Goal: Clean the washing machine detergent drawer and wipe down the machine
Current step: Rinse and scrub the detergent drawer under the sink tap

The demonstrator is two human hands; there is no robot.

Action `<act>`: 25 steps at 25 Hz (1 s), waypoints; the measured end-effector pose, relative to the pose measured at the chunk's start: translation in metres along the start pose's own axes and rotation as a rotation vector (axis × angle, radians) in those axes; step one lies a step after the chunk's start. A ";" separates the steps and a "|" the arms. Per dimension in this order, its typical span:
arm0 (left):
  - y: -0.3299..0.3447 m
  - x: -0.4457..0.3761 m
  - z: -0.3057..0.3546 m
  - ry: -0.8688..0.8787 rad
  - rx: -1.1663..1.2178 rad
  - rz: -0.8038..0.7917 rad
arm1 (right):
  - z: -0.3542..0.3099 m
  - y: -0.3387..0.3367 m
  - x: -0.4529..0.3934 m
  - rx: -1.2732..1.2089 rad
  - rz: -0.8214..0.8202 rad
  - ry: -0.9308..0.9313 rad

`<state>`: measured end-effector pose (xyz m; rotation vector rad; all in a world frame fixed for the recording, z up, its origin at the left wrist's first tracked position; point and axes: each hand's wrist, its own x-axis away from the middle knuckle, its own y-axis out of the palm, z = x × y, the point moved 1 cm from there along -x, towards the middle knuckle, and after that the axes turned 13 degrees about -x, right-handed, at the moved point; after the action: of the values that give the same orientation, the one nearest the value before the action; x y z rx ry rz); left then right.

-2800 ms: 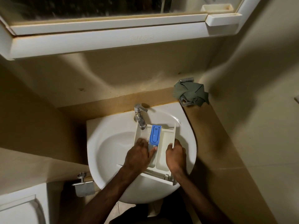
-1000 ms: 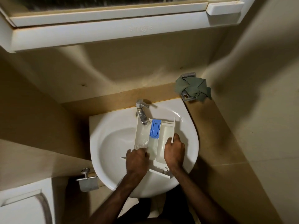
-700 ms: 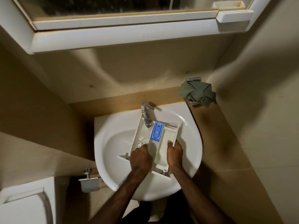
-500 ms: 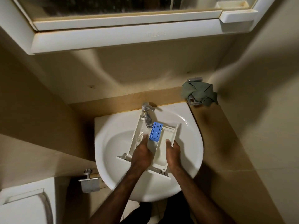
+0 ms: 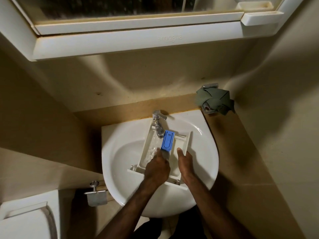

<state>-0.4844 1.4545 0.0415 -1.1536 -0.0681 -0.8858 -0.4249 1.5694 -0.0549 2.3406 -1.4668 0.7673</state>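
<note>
Rinsing the detergent drawer (image 5: pixel 183 144) under the tap (image 5: pixel 158 125): right grip (image 5: pixel 185 163) clamps its wall, left grip (image 5: pixel 158 168) rubs inside, curl unclear; next, the other compartments.

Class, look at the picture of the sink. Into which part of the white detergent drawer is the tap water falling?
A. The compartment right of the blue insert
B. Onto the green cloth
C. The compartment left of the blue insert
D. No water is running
C: the stream from the tap lands in the detergent drawer left of the blue insert, where the left hand rubs; the right hand grips the right side.
</note>
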 end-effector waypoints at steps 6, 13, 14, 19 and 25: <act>-0.007 -0.029 0.002 0.093 0.336 0.045 | -0.005 -0.001 0.002 0.018 -0.008 0.008; 0.002 -0.012 -0.010 0.005 -0.001 -0.014 | 0.001 0.000 0.000 0.031 0.001 0.005; 0.000 -0.020 -0.006 0.023 0.108 0.007 | -0.003 0.000 0.002 0.035 -0.004 0.003; 0.000 -0.025 0.001 0.058 0.154 0.109 | -0.015 -0.001 0.011 0.002 -0.008 0.001; -0.024 0.040 -0.023 0.070 -0.460 0.123 | -0.028 -0.012 0.028 0.008 0.026 -0.028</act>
<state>-0.4817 1.4102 0.0683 -1.5339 0.2752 -0.8543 -0.4126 1.5679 -0.0159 2.3519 -1.5110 0.7517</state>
